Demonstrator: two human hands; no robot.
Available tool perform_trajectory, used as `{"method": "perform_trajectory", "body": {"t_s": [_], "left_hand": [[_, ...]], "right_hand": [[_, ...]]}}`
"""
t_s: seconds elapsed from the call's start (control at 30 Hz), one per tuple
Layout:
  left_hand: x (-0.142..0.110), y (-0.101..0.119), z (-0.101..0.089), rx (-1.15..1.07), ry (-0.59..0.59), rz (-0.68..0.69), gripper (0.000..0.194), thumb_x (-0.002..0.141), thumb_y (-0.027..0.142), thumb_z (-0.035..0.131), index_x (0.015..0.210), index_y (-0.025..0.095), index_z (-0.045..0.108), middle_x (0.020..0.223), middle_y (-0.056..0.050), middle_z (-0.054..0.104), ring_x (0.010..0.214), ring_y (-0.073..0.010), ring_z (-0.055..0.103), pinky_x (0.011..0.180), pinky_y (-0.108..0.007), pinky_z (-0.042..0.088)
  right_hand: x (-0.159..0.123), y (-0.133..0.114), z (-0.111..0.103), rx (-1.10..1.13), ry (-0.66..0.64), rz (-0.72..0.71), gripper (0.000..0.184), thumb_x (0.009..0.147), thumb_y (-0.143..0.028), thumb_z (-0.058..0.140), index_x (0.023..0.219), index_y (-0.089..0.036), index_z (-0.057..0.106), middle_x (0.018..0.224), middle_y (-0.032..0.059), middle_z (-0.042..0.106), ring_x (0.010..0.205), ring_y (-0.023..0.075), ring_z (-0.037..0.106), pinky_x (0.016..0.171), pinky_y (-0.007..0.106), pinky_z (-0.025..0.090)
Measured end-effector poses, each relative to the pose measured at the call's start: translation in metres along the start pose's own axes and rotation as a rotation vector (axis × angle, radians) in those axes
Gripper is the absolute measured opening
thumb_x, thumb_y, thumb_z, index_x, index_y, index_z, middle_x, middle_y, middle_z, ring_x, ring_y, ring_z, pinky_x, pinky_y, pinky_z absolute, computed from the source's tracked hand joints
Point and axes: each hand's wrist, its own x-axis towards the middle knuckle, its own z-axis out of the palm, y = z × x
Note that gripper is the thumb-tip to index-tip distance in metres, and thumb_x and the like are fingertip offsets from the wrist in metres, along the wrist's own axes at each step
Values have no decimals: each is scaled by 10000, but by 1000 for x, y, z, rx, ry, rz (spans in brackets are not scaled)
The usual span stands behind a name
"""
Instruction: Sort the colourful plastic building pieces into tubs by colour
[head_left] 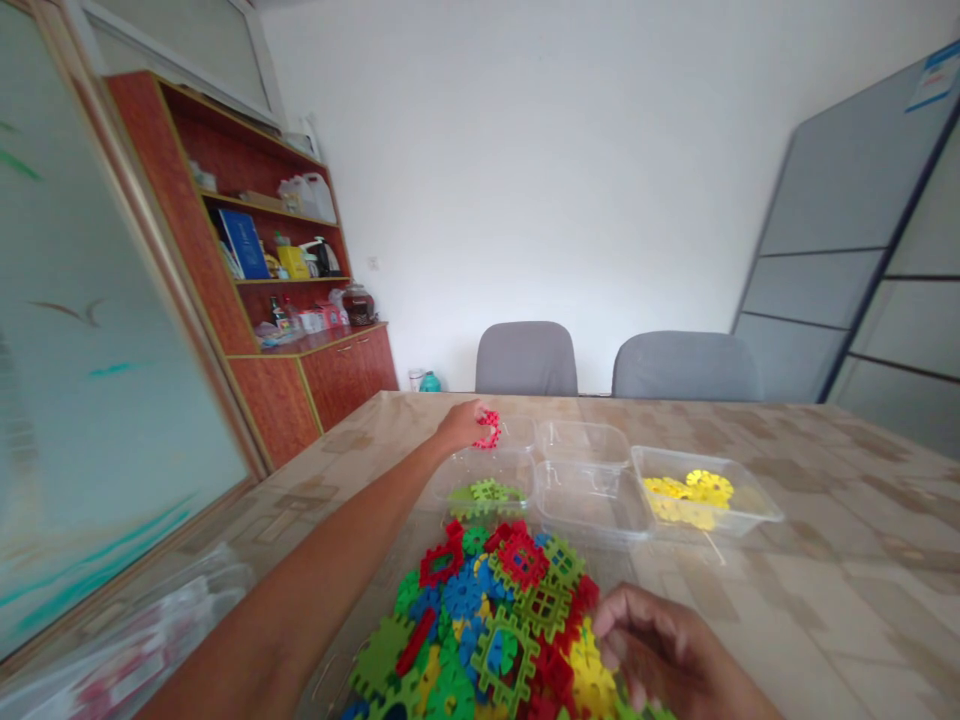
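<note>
My left hand (pixel 460 427) is stretched far out over the back left clear plastic container (pixel 517 432), pinching a red plastic gear piece (pixel 490 428). A heap of interlocking plastic pieces (pixel 465 600) in red, green, blue and yellow fills the near middle of the table. At its right edge is my right hand (pixel 667 640), fingers curled in beside yellow pieces (pixel 589 670); what they grip, if anything, is hidden. Green square pieces (pixel 487 494) lie in the front left container (pixel 450 478). Yellow flower-shaped pieces (pixel 690 492) lie in the right container (pixel 754 500).
Two more clear containers, a back one (pixel 585 440) and a front one (pixel 596 500), stand in the middle. Plastic bags (pixel 142 640) lie at the near left of the table (pixel 840 560). Two grey chairs (pixel 525 358) stand behind it, near a wooden cabinet (pixel 330 375).
</note>
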Motion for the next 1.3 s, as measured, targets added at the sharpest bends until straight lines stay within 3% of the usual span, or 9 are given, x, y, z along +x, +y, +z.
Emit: {"method": "perform_trajectory", "body": {"t_s": [0.3, 0.5, 0.6, 0.73, 0.83, 0.93, 1.0, 1.17, 1.3], "left_hand": [[-19, 2, -19, 202, -22, 99, 219, 937, 281, 570, 1107, 147, 604, 1128, -79, 619, 975, -211, 620, 845, -414, 524], [-37, 16, -27, 224, 31, 181, 161, 927, 223, 574, 1053, 140, 631, 1083, -75, 648, 973, -209, 626, 894, -428, 495], [-72, 33, -26, 187, 42, 265, 213, 905, 106, 509, 1043, 162, 662, 1080, -69, 679, 992, -196, 629, 946, -357, 466], [-145, 45, -21, 135, -71, 387, 259, 876, 127, 530, 1073, 208, 677, 1174, -16, 672, 1108, -181, 595, 1000, -277, 421], [-194, 44, -18, 131, -241, 365, 401, 890, 196, 553, 1288, 239, 556, 1313, -43, 589, 1200, -214, 534, 1037, -340, 390], [-221, 45, -18, 125, -434, 392, 338, 928, 228, 523, 1258, 268, 578, 1244, -32, 629, 1152, -207, 559, 1002, -323, 407], [-225, 46, -18, 99, -435, 404, 277, 946, 235, 495, 1190, 268, 623, 1166, -17, 668, 1088, -191, 591, 969, -289, 418], [-217, 38, -17, 50, -230, 301, 264, 963, 250, 433, 1091, 239, 664, 1094, -16, 693, 1025, -188, 619, 921, -273, 446], [-223, 20, -29, 124, -303, 275, 292, 919, 283, 521, 1193, 253, 615, 1258, -40, 614, 1171, -229, 540, 1024, -327, 390]], "right_hand": [[-1, -3, -3, -59, 121, -63, 386, 841, -590, 575, 828, -206, 617, 671, -35, 538, 520, 77, 468, 499, 191, 392], [-1, -7, -2, -146, 70, -56, 340, 879, -530, 525, 826, -200, 587, 680, -26, 541, 537, 96, 487, 509, 209, 398], [-4, -13, -11, -379, 108, -87, 257, 902, -412, 479, 824, -200, 602, 679, -1, 577, 595, 139, 529, 542, 240, 410], [-7, -10, -20, -670, 216, -187, 191, 850, -264, 493, 951, -206, 645, 906, 74, 673, 779, 209, 602, 632, 284, 456], [-6, -6, -12, -672, 80, -177, 185, 852, -247, 485, 896, -193, 657, 827, 59, 685, 720, 194, 603, 604, 266, 452], [-2, -10, 0, -643, -25, -151, 202, 870, -261, 475, 792, -180, 643, 659, 18, 642, 585, 153, 549, 523, 238, 400], [1, -18, 5, -667, 7, -174, 206, 879, -232, 458, 798, -183, 641, 685, 18, 650, 606, 152, 561, 544, 243, 403], [17, -40, 9, -795, 122, -269, 227, 878, -147, 425, 888, -189, 648, 836, 56, 649, 751, 191, 606, 680, 300, 462], [36, -43, 21, -902, 156, -303, 259, 856, -112, 459, 1030, -179, 640, 1002, 100, 639, 947, 244, 579, 836, 369, 465]]}}
